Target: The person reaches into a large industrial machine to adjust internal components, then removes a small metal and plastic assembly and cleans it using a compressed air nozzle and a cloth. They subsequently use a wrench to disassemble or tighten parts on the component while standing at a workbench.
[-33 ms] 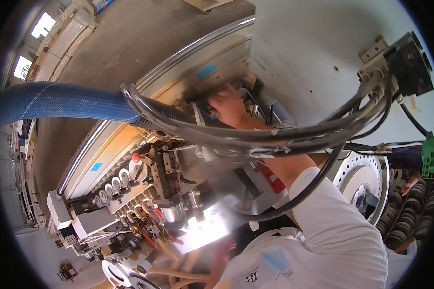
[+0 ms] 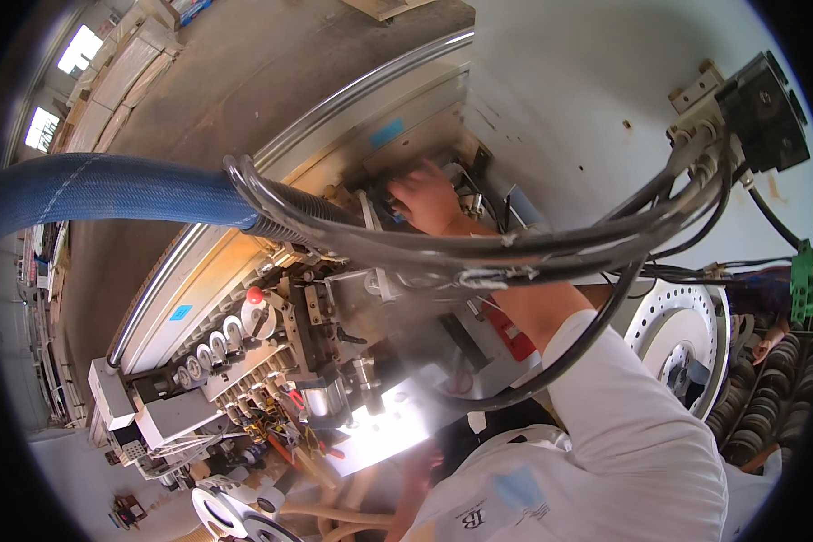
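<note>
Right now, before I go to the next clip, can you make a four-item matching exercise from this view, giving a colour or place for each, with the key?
Column one:
1. thick braided hose
2. ball knob
3. connector block at far right
4. right hand

Column two:
A. green
B. past the dark cables
C. blue
D. red

Pairs: 1-C, 2-D, 3-A, 4-B

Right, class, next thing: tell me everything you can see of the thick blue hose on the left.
The thick blue hose looks covered in a woven sleeve, with a pale dashed line slanting across it. It enters at the picture's left edge, bows slightly and runs rightward. At its right end it meets a dark ribbed hose, where dark cables loop close by; whether they touch it is unclear.
</note>
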A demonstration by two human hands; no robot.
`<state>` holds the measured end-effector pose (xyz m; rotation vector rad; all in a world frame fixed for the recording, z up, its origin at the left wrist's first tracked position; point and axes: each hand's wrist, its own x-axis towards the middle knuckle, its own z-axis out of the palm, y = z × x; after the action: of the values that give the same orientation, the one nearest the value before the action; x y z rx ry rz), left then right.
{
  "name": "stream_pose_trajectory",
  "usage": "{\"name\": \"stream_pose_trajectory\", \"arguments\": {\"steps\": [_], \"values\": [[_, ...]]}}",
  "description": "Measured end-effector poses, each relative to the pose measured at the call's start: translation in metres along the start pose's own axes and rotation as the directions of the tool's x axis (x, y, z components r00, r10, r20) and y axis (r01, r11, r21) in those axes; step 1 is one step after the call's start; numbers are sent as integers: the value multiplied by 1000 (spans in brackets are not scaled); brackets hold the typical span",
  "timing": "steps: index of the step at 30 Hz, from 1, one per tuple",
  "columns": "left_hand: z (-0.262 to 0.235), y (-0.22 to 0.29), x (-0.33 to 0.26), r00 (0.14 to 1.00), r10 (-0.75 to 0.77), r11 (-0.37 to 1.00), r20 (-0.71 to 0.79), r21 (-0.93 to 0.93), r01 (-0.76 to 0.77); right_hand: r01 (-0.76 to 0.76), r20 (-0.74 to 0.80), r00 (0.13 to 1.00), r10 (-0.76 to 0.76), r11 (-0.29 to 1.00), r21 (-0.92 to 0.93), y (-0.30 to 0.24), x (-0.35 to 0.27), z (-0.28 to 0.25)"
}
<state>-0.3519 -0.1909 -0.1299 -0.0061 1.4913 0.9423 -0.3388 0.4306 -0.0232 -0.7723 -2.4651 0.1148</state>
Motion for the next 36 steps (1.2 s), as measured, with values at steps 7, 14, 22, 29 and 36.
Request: {"name": "stream_pose_trajectory", "arguments": {"steps": [7, 14, 22, 29, 36], "values": [[16, 17, -8, 995, 94, 995, 14, 35, -95, 118, 522, 845, -120, 992, 37, 17, 56, -38], [10, 14, -10, 1000, 27, 997, 2, -75, -27, 191, 203, 964, -171, 978, -83, 18, 29, 0], [18, 42, -10, 999, -8, 991, -40, -133, 3, -80, -82, 994, 70, 989, -126, -5, 6, 10], [8, 28, -11, 997, -20, 982, -72, -191, 5, -440, 800, 592, 98, 871, 218, 19, 84, -65], [2, 26, -7, 991, -6, 983, -131, -181, -18, -531, 945, 294, 146, 847, 35, -3, 125, -77]]}}
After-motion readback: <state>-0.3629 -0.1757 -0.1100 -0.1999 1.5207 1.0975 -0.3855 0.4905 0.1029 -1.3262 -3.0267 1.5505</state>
